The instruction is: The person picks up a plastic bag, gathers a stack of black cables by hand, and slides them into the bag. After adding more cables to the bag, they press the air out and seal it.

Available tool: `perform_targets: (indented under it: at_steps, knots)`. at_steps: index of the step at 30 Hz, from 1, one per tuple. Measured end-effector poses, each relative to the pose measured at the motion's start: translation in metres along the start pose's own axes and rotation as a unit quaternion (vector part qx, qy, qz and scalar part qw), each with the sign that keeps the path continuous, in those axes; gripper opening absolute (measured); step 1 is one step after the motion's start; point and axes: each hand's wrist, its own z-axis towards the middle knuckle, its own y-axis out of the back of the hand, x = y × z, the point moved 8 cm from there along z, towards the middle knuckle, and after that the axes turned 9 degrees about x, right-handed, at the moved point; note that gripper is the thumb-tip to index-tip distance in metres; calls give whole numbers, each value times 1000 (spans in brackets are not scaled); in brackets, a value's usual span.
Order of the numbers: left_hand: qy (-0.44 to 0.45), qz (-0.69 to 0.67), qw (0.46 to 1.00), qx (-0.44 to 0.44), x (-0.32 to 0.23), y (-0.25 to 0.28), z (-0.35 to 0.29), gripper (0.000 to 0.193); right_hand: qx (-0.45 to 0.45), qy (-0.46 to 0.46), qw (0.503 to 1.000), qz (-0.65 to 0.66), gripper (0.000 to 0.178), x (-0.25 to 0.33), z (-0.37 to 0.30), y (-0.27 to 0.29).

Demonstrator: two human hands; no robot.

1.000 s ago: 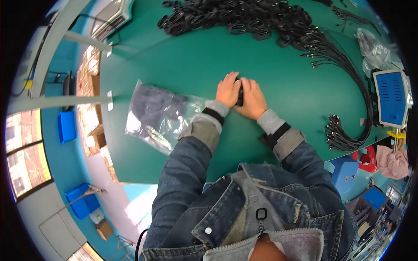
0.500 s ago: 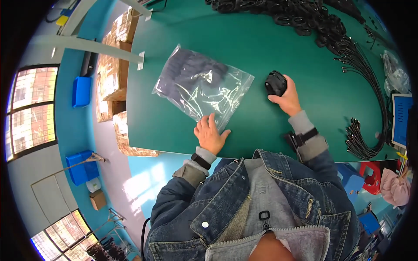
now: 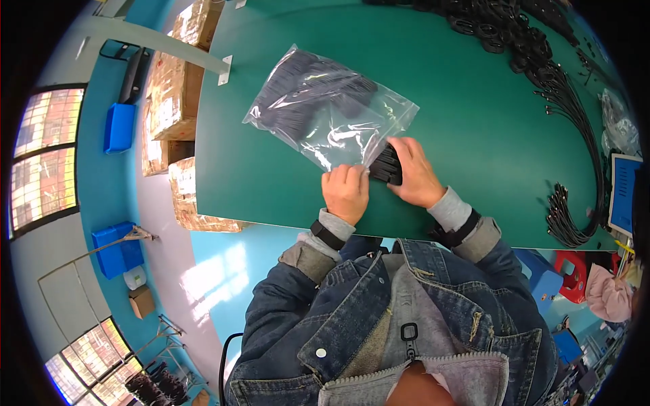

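Observation:
A clear plastic bag (image 3: 338, 135) lies slantwise on the green table, with dark ridged pieces (image 3: 298, 95) packed in its far left part. My left hand (image 3: 346, 194) is closed on the bag's near edge, at its opening. In my right hand (image 3: 418, 177) is a small black ridged bundle (image 3: 386, 166), gripped between thumb and fingers. This bundle is right beside the bag's mouth; whether any of it is inside the bag I cannot tell. My right fingers partly cover it.
Coiled black cables (image 3: 487, 34) are heaped at the far right of the green table (image 3: 284, 196). A long cable bundle (image 3: 589, 149) curves down the right side, near a blue-fronted device (image 3: 624, 193) and a crumpled plastic bag (image 3: 619, 122). Cardboard boxes (image 3: 172, 101) stand beyond the left edge.
My right hand has moved left and nearer with the black bundle, up to the bag. The left hand has closed on the bag's edge, and the bag's opening is lifted slightly.

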Motion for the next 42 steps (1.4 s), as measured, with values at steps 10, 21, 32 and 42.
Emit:
perform_targets:
  at_steps: [10,21,32,42]
  knots:
    - [-14,-59,998,-10,-4,-4,3,13,-19,154,988,7,82,7,82,-52]
    - [35,-136,990,-1,5,-15,-7,13,-82,67,992,-71,100,24,106,-59]
    - [56,-154,986,33,12,-21,-10,12,-77,35,994,71,44,-25,106,-58]
    - [48,-137,985,90,10,-38,-5,7,-58,52,995,69,34,-26,112,-54]
